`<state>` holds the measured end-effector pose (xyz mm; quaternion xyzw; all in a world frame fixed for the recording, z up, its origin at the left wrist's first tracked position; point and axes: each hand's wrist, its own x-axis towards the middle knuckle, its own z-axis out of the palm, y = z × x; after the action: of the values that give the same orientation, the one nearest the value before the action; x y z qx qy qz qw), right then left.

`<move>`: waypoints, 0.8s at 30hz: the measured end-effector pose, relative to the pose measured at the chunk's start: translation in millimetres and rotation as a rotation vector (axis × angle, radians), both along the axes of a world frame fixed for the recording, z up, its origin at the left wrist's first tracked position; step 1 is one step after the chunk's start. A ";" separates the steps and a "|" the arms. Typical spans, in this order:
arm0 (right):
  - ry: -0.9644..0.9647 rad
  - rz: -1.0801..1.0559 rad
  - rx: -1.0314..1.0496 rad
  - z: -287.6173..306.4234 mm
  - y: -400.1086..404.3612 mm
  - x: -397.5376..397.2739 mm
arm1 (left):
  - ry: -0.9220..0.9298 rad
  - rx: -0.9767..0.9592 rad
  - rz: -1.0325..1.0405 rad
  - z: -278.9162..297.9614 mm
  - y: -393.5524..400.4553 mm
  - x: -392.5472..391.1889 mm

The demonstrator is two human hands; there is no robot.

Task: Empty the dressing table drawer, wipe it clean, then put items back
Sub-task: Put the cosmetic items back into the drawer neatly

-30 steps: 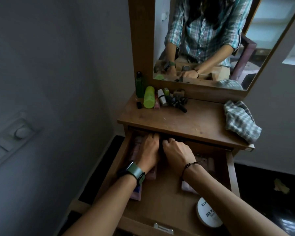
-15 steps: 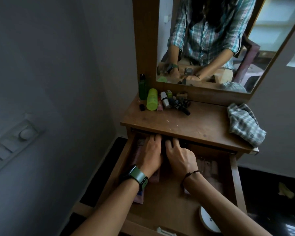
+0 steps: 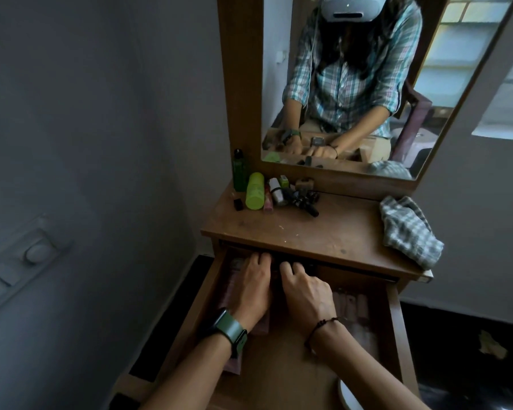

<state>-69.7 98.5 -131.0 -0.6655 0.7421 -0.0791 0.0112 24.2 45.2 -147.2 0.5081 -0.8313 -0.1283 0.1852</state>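
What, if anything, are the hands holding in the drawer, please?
It cannot be told: the left hand and right hand reach deep into the drawer, fingertips hidden under the tabletop.

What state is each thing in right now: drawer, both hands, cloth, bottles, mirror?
Drawer: pulled open, packets lying inside.
Left hand: palm down, fingers under the tabletop at the drawer's back; grip hidden.
Right hand: palm down beside the left, fingers curled into the back; grip hidden.
Cloth: crumpled on the tabletop, right, untouched.
Dark green bottle: upright.
Lime bottle: lying down.
Mirror: intact, reflecting the person.
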 end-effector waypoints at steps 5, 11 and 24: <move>-0.086 -0.028 -0.083 5.7 4.6 -1.2 | 0.041 -0.004 -0.015 -0.6 1.0 3.6; -0.293 -0.180 -0.365 35.1 17.1 -26.3 | 0.098 0.075 -0.037 4.8 1.3 9.9; -0.353 -0.185 -0.585 70.9 -1.0 -68.0 | 0.215 -0.164 -0.233 52.3 8.9 0.4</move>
<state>-137.7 97.5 -60.1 -0.5465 0.7319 -0.4028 -0.0588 24.6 54.1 -94.9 0.3748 -0.8677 -0.1345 0.2977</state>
